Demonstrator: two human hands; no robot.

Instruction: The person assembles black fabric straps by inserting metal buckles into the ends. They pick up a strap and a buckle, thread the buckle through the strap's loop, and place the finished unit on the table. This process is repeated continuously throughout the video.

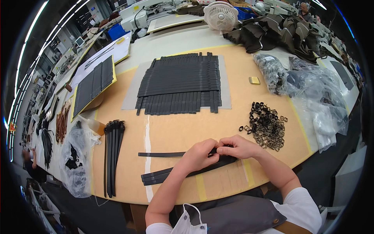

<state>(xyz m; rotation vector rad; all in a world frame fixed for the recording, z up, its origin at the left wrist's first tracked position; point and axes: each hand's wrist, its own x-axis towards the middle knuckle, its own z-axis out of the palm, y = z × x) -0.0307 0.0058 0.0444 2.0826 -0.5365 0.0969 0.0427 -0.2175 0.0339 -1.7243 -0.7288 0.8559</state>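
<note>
Work at an early stage, with plain straps far outnumbering finished ones

Across the desk (175, 132), most of what is in view seems left to do. The biggest share is the broad stack of black straps (179, 78) near the middle, laid side by side in overlapping layers on a grey board (131, 97). No loops can be made out on it, so I judge it waiting.

Toward the left edge lies a bunch of straps (112, 156), lined up with dark fittings clustered at the far ends; these look like the finished pieces, and they are few beside the stack.

Nearer the person, a few loose straps (157, 176) lie slantwise, passing below the forearm; I take them as still to be worked. To the right sits a heap of small black loops (269, 126), plenty remaining.

Between the two, the left hand (202, 154) and the right hand (239, 147) meet above the desk, fingers pinched together around something dark. One strap (161, 154) runs from the left in under the left hand, apparently the piece in progress. Whether a loop is already on it I cannot tell; the fingers hide it.
</note>
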